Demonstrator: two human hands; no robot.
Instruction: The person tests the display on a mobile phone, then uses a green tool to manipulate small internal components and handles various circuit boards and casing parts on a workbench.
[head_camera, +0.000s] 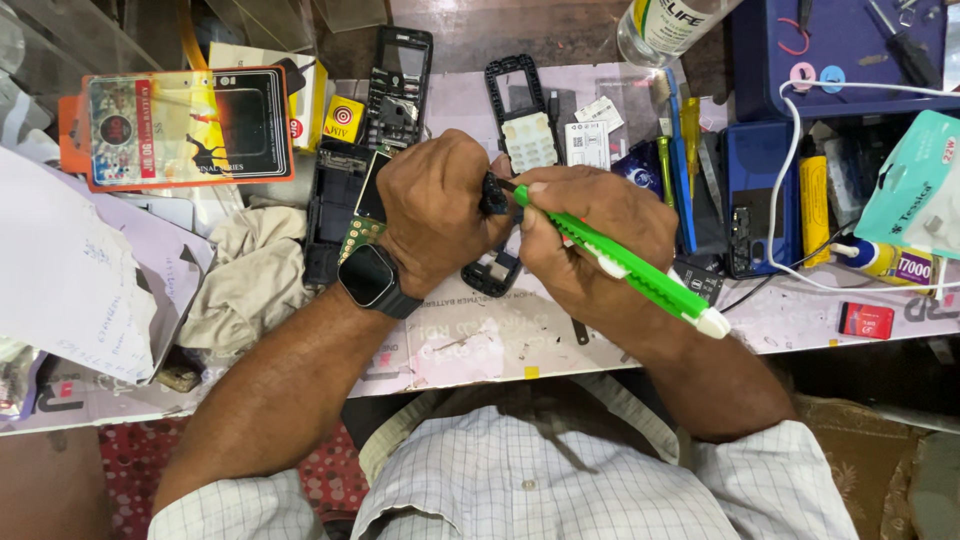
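Between the two hands, above the middle of the cluttered bench, we find a small dark plastic phone part (493, 195), pinched in the fingers of the left hand (435, 215), which are clamped on it. The right hand (590, 240) is closed around a bright green plastic tool with a white end cap (630, 265), its dark tip touching the part. We cannot tell what the tip does to it; the fingers hide the contact.

Just below the hands lies a black phone frame piece (492, 275) on the pale printed work mat (480, 340). Behind the left hand sits an opened black handset body with a green circuit board (345, 205). Further back lie a black phone front cover (400, 85) and a black frame with a white keypad (525, 125). A beige cloth (250, 275) lies to the left; blue and yellow hand tools (685, 150) stand to the right.

We judge the main risk to be a slip: with the part held so near the fingertips, undue pressure could drive the tip into the left fingers or crack the part. A loosened grip could drop it among the clutter.
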